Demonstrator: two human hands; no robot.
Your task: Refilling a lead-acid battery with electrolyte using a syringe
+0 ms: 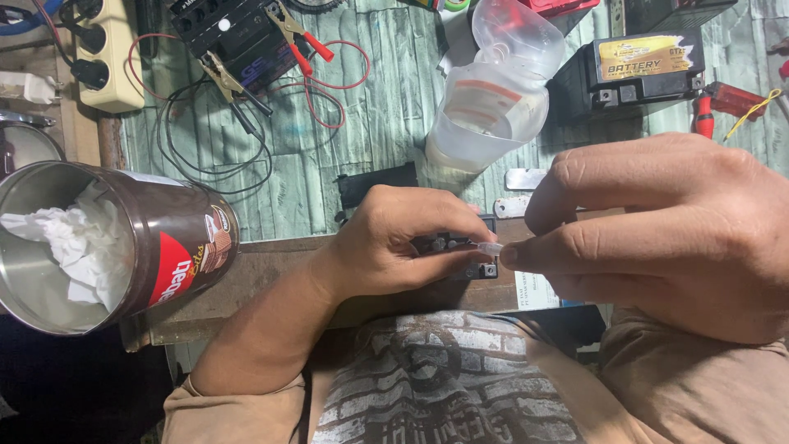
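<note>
The head camera looks straight down at two bare hands meeting over the near edge of the desk (pixel 279 255). The left hand (pixel 394 242) is curled over a small black battery (pixel 460 247), its fingers clenched on the case so that only the terminal end shows past the knuckles. The right hand (pixel 666 234) comes in from the right and pinches a thin clear tube (pixel 490 247) between thumb and forefinger; the tube lies with its long axis running left to right, and its tip points left at the exposed top of the battery, touching it or just short of it, which cannot be told from here. The right hand's fingers are therefore the nearer ones to the tube's free end, while the left hand only steadies the case. Behind, well apart, stand a translucent plastic jug (pixel 493 90) and a brown tin (pixel 123 247) stuffed with white tissue.
</note>
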